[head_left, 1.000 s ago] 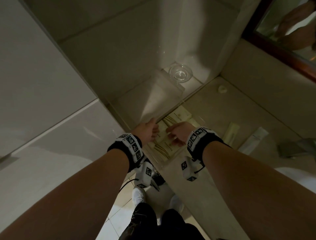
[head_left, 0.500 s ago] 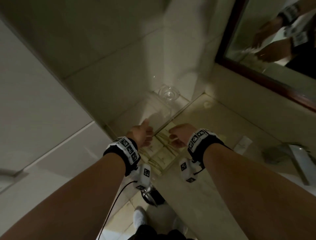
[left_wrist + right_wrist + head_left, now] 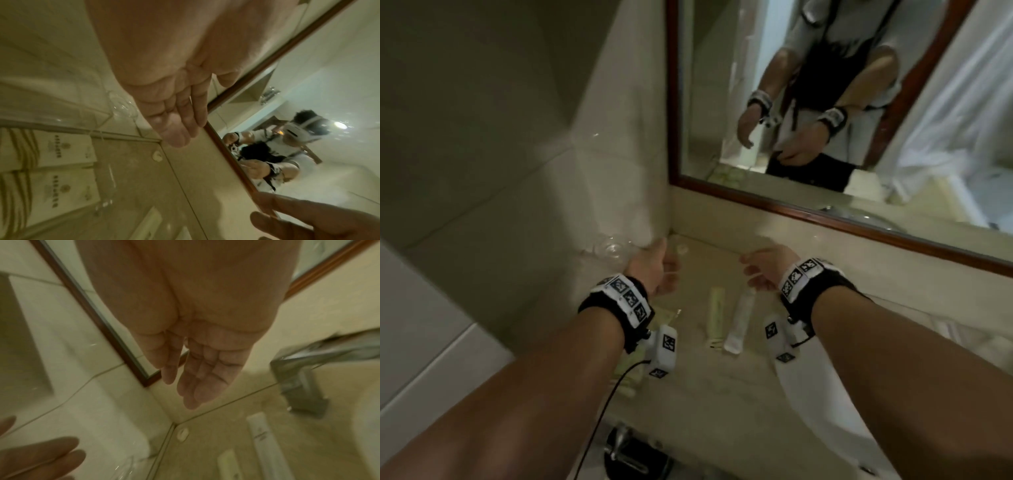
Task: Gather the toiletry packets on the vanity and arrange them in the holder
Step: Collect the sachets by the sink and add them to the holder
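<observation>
Both hands hold nothing: left hand (image 3: 654, 265) and right hand (image 3: 765, 265) hover slack-fingered mid-frame above two long packets (image 3: 738, 323) on the vanity (image 3: 722, 394).

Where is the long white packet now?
In the head view the long white packet lies flat on the vanity top, just right of the yellowish packet, below the right hand and left of the sink.
</observation>
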A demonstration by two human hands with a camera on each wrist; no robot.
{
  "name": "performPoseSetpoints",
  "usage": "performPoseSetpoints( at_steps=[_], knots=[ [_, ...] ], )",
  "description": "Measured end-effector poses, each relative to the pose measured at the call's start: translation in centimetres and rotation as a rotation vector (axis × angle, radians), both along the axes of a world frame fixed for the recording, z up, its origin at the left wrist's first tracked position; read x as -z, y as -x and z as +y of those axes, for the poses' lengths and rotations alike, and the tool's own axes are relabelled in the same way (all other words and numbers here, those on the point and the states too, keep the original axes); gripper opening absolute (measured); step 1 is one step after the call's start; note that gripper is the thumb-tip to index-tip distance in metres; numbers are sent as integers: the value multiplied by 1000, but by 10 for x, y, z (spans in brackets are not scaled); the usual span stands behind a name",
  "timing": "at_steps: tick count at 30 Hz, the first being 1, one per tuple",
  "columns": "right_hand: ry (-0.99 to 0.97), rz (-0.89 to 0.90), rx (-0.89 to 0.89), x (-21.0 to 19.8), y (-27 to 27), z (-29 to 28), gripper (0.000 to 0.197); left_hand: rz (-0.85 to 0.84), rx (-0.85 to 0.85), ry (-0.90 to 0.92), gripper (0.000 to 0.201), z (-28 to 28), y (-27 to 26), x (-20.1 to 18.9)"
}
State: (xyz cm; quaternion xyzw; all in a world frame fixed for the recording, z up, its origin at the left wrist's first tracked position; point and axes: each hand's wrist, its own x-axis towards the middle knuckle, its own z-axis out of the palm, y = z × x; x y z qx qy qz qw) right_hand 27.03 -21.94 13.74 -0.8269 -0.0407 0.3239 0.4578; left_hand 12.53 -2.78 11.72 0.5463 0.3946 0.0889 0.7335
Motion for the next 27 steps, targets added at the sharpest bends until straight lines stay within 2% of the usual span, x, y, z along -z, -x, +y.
performPoseSetpoints(
  at_steps=[4,9,15,21,27],
  knots=[
    [-15,-75,161,-17,21,-57,15,19,110,-35,54,-27,12,-3],
    [-19,-70,227,-33,76,-110,12,14,208,-62,55,-63,30,-12],
    [-36,-98,371,-42,131,-181,14,-27,407,23,51,-115,33,-23],
    [3,-125,511,-58,157,-256,18,-22,598,-53,57,-181,23,-42],
    [-13,-112,618,-58,161,-329,15,-20,735,6,53,-249,0,-56]
  ],
)
